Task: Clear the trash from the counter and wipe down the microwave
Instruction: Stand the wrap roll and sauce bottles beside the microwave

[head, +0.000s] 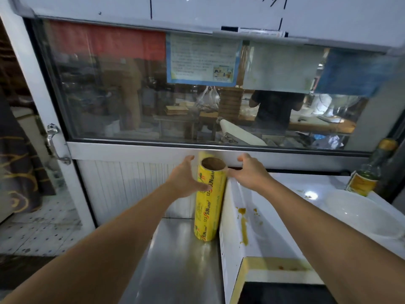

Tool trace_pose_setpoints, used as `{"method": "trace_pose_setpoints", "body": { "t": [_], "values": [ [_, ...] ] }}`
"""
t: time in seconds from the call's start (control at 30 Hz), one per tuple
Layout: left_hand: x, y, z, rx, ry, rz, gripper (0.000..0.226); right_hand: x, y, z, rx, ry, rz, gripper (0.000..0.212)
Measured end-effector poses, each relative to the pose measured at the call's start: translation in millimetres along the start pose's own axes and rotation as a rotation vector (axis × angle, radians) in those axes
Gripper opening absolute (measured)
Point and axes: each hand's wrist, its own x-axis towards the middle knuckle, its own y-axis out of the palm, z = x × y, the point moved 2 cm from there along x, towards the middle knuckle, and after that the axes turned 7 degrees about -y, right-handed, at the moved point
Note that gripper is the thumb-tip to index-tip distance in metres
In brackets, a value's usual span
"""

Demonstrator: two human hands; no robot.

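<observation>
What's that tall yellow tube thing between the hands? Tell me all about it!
It's a roll of cling wrap in a shiny yellow wrapper printed with "SUNWRAP" in red. The top shows a hollow brown cardboard core. It stands upright on the steel counter, right beside the white microwave. The left hand touches its side with straight fingers; the right hand is at its top edge.

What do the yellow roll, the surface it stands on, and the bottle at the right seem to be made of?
The yellow roll looks like plastic cling film: glossy printed wrap around a brown, matte tube, probably cardboard. The counter under it seems stainless steel, grey with a brushed sheen and soft reflections. The bottle appears to be clear glass with a yellowish paper label, though blur leaves plastic possible.
</observation>
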Motion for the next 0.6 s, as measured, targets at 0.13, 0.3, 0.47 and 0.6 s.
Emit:
{"method": "trace_pose_setpoints", "body": {
  "t": [0.13, 0.3, 0.47, 0.6],
  "values": [
    [-27.3, -1.8, -12.8, -0.038, 0.053, 0.021, 0.098, -37.6, -19.7, 4.1, 0.012, 0.037, -0.044, 0.069],
    [-55.9, 17.0, -34.0, -0.055, 0.135, 0.08, 0.087, -80.0, -47.0, -7.4, 0.011, 0.11, -0.106, 0.071],
    [-79.6, 42.4, -62.4, -0.027, 0.161, 0.131, 0.099, -118.3, -72.0, -28.1, 0.047, 0.197, -0.149, 0.073],
    [-99.9, 62.1, -86.6, -0.038, 0.203, 0.177, 0.098, -145.0, -92.1, -47.7, 0.045, 0.233, -0.183, 0.074]
  ]
}}
